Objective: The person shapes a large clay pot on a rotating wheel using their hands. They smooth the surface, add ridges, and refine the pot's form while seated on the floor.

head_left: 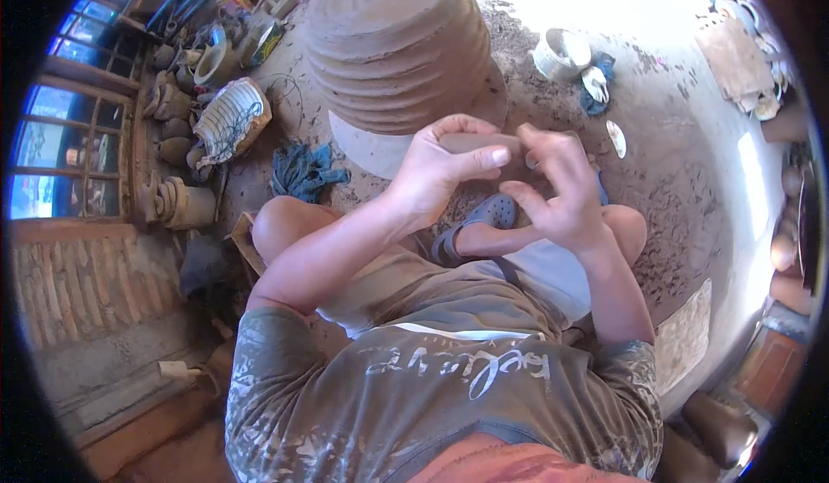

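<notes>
In front of my chest, both hands are raised close together around a short grey-brown piece of clay [477, 142]. My left hand [447, 165] grips it, with the thumb along the near side and the fingers behind. The curled fingers of my right hand [563, 179] meet its right end, and the thumb sits lower, a little apart. Part of the clay is hidden by my fingers. Just beyond stands a large ribbed clay vessel [393, 60], wide and wet-looking, on a pale round base [371, 148].
Left of the vessel lie a dark blue cloth [304, 172], a pale ribbed container [233, 120] and several pots along the wall. To the right are a white bucket [561, 54] and a small oval white piece [616, 139]. Clay crumbs cover the floor around my crossed legs.
</notes>
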`<state>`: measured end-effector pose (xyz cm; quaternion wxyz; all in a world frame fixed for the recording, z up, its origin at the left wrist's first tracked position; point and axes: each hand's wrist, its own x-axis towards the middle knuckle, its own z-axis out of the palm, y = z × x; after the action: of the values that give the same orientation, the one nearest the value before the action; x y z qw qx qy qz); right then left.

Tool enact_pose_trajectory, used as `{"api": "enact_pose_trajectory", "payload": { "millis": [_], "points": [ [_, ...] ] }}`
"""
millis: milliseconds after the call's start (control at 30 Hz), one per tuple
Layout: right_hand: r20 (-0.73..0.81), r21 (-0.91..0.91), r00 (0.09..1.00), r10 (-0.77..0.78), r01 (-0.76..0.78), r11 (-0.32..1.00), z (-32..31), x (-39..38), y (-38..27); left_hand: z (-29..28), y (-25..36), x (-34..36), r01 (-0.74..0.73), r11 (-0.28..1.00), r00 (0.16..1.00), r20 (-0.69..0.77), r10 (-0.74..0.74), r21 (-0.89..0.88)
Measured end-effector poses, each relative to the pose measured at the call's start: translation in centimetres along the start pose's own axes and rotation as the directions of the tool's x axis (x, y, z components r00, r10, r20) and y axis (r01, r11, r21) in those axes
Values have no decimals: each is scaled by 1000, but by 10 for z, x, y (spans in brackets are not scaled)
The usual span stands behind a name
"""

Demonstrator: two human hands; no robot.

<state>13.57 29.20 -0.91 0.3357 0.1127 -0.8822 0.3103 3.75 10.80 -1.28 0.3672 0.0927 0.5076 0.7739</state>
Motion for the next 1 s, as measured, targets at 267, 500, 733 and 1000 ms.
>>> {"api": "enact_pose_trajectory", "payload": {
  "millis": [267, 500, 733, 1000],
  "points": [
    [177, 48, 973, -152, 145, 988, 39, -13, 14, -42, -8, 1, 91, 943, 993, 37, -109, 319],
    [134, 266, 954, 270, -297, 917, 45, -8, -7, -65, 7, -2, 57, 950, 986, 130, -101, 307],
    [78, 361, 968, 239, -251, 898, 54, -13, 5, -60, 6, -10, -113, 893, 993, 66, 94, 435],
    [109, 771, 764, 636, -469, 431, 95, 21, 0, -106, 129, 39, -690, 506, 402, -308, 862, 517]
  ]
}}
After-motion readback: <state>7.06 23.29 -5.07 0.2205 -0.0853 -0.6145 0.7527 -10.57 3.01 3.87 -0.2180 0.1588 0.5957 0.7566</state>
